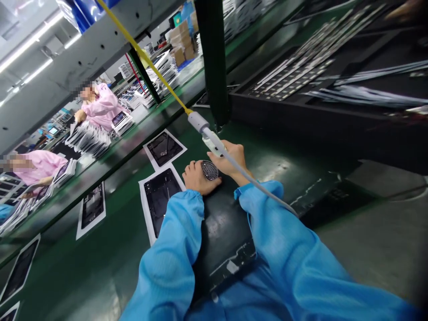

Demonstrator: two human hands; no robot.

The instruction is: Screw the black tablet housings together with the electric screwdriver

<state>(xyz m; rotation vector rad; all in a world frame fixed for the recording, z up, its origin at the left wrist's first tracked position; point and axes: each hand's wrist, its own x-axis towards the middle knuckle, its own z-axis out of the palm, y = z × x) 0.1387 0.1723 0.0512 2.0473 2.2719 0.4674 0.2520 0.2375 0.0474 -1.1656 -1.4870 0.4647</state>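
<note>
On the green table (115, 263), a dark panel (159, 189) lies just beside the left hand (195, 180), whose grip curls around a perforated disc (210, 170), while the right hand (233, 159) clasps a pale object (210, 143), what is done or left being impossible to tell.

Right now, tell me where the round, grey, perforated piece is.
The round, grey, perforated piece is near the centre of the head view, against the person's bare left hand, just below the pale, plastic-looking tool in the right hand.
</note>
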